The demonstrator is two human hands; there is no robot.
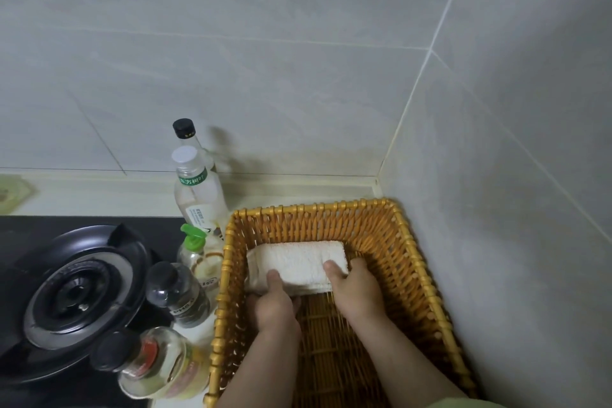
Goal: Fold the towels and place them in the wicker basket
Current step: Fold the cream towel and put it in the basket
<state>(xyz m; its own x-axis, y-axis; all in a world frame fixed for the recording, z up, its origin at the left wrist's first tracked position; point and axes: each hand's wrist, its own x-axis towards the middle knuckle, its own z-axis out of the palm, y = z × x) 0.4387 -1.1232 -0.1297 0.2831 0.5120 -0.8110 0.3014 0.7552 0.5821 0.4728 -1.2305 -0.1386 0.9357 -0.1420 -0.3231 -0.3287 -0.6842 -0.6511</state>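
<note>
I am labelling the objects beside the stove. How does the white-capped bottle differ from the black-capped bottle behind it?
The white-capped bottle shows a green neck label; the black-capped bottle shows none. The white-capped bottle stands in front; the black-capped bottle is nearer the wall, mostly hidden. Both are clear and upright.

The towel (294, 262) lies in the wicker basket (427, 275), toward its far end. The basket fills the countertop's far right corner. Bottles (195, 195) stand along its left side, the burner (76, 295) beyond them.

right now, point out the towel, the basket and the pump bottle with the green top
towel (298, 258): head view, on the middle of its top face
basket (314, 207): head view, on the middle of its far rim
pump bottle (193, 237): head view, on its green pump top
</note>
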